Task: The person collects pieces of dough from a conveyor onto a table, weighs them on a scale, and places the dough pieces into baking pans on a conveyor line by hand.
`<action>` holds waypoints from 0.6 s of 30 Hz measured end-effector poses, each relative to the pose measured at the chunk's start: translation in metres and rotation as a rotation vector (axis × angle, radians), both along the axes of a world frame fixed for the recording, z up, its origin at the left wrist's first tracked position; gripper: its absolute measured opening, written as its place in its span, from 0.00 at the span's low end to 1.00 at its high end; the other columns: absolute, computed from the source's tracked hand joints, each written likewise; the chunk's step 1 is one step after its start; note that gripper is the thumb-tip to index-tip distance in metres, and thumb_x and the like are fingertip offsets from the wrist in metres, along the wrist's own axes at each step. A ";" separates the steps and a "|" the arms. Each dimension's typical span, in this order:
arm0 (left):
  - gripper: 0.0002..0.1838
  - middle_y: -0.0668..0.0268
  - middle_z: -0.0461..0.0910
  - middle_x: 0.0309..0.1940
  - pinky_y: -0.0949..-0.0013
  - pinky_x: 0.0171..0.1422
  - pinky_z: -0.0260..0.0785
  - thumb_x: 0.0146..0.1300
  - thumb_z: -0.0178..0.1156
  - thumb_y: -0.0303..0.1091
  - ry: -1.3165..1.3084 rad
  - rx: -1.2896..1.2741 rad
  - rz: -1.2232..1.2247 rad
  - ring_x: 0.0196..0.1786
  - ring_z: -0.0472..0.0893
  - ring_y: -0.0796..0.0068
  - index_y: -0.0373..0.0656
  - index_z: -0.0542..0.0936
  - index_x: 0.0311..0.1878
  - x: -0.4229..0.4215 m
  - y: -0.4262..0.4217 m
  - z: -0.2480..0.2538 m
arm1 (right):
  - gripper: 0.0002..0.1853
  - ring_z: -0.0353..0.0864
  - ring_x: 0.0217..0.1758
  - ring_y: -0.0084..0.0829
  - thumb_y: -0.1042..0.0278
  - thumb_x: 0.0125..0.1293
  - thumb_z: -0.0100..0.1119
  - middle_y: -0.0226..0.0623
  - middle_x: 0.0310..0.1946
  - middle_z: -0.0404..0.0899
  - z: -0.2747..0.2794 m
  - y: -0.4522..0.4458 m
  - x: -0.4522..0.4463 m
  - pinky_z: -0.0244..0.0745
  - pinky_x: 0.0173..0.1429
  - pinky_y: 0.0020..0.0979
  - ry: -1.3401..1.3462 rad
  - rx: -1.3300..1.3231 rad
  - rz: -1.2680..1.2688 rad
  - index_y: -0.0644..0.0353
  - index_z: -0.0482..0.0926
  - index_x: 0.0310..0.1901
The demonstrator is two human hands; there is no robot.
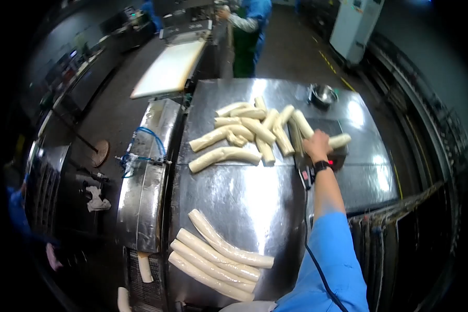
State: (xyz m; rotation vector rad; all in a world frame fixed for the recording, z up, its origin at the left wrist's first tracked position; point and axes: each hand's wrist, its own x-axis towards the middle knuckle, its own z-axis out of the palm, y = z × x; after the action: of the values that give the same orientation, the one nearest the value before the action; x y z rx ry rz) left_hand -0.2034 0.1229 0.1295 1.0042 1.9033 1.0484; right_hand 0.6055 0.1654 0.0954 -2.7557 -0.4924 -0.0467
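My right hand (317,145), with a dark band on the wrist, reaches over a scale (302,165) at the right of the metal table. Its fingers are curled down on a pale dough roll (302,124), whose near end meets the fingertips. Another short dough roll (340,141) sticks out to the right from beside the hand. The palm hides part of both pieces. To the left lies a loose pile of dough rolls (226,154), some crossing each other. My left hand is out of view.
Several long, glossy dough rolls (213,260) lie along the table's near left. A metal bowl (323,96) stands at the far right. A black cable (314,255) runs by my sleeve. Left is a metal machine (145,208); beyond the table, a conveyor (169,67) and a co-worker (249,36).
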 end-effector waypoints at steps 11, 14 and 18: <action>0.24 0.61 0.77 0.31 0.70 0.32 0.71 0.44 0.61 0.20 -0.473 -0.206 0.027 0.29 0.77 0.70 0.35 0.74 0.49 0.055 0.006 0.031 | 0.31 0.73 0.55 0.34 0.65 0.54 0.66 0.47 0.56 0.71 0.045 0.068 -0.068 0.69 0.60 0.32 -0.262 0.543 0.783 0.65 0.69 0.60; 0.35 0.62 0.78 0.41 0.69 0.49 0.71 0.37 0.68 0.22 -0.348 -0.203 -0.543 0.44 0.78 0.70 0.37 0.73 0.57 0.080 0.015 0.035 | 0.37 0.66 0.67 0.36 0.78 0.48 0.69 0.39 0.62 0.68 0.027 0.073 -0.206 0.61 0.70 0.37 0.349 0.625 1.336 0.59 0.67 0.63; 0.30 0.55 0.81 0.44 0.62 0.53 0.72 0.41 0.66 0.28 0.171 -0.213 -1.293 0.48 0.81 0.58 0.44 0.75 0.54 0.136 0.031 0.058 | 0.34 0.61 0.69 0.45 0.67 0.51 0.68 0.46 0.59 0.69 0.061 0.002 -0.422 0.48 0.75 0.44 0.559 0.351 1.925 0.59 0.67 0.62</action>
State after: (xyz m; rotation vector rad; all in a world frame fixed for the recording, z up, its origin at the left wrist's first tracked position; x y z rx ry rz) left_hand -0.0676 0.1538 0.1872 1.8015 1.0078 -0.0042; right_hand 0.1830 0.1671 0.1568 -0.9337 -2.2181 0.8810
